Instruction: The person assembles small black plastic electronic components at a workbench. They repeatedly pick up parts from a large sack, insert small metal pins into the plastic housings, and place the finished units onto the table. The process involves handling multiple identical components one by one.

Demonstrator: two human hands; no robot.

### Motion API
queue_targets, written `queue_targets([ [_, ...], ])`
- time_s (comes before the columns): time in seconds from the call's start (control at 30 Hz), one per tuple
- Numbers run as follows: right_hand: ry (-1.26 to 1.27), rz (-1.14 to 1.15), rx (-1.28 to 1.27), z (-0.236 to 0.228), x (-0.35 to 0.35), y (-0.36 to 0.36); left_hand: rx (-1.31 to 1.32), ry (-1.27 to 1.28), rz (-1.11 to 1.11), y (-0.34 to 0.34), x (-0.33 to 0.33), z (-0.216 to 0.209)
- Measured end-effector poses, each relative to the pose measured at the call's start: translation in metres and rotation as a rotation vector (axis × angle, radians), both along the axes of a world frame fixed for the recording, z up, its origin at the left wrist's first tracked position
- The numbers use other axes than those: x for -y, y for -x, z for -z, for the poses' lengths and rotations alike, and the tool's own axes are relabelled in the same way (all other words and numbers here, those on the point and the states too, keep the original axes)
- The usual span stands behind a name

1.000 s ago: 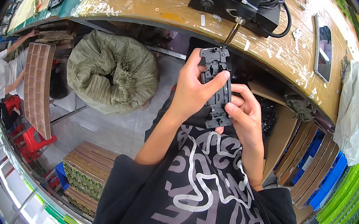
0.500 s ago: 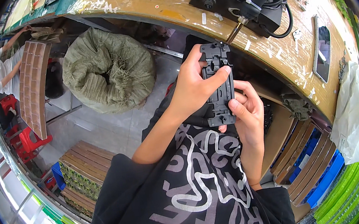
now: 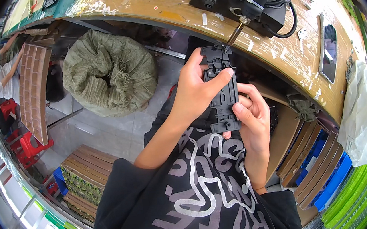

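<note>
A long black moulded plastic part (image 3: pixel 223 96), with clips, slots and small posts, is held upright in front of my chest. My left hand (image 3: pixel 196 88) grips its upper left side, thumb laid across the face. Lower on the right edge, my right hand (image 3: pixel 253 114) holds it between curled fingers and thumb; some fingertips are hidden behind it. At the part's top right corner is the metal tip of a soldering iron (image 3: pixel 239 29) with a blue handle. I cannot tell whether the tip touches the plastic.
The iron rests against a black box (image 3: pixel 221 3) with coiled cable on the wooden bench (image 3: pixel 145 6). White scraps and a phone-like dark slab (image 3: pixel 329 47) lie there. A green woven sack (image 3: pixel 110 73) stands left, brick-patterned boards (image 3: pixel 33 92) beyond, near another person. A white bag (image 3: pixel 362 116) hangs right.
The view has shifted slightly. The black part has moved a little down and to the left, still in both hands. My grip looks the same.
</note>
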State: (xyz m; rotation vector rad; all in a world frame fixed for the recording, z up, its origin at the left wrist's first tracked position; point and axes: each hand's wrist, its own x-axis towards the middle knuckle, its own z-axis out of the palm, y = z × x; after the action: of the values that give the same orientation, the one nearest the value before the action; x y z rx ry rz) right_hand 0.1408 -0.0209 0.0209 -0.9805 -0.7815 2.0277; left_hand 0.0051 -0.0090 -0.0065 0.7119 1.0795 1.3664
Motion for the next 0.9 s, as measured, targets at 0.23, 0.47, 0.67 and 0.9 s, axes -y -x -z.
queue_targets([
  [0.23, 0.008, -0.001, -0.018, 0.0006, -0.0009, -0.0001, -0.012, -0.008, -0.015, -0.0006, -0.0017, 0.0002],
  [0.47, 0.003, -0.007, -0.040, 0.0033, -0.0013, 0.0001, -0.024, 0.002, -0.005, 0.0008, -0.0030, 0.0007],
  [0.67, -0.001, 0.002, -0.038, 0.0055, -0.0010, 0.0013, -0.048, -0.005, -0.008, 0.0017, -0.0044, -0.0006],
  [0.9, -0.004, 0.004, -0.044, 0.0076, -0.0011, 0.0018, -0.075, 0.007, 0.005, 0.0033, -0.0054, 0.0006],
])
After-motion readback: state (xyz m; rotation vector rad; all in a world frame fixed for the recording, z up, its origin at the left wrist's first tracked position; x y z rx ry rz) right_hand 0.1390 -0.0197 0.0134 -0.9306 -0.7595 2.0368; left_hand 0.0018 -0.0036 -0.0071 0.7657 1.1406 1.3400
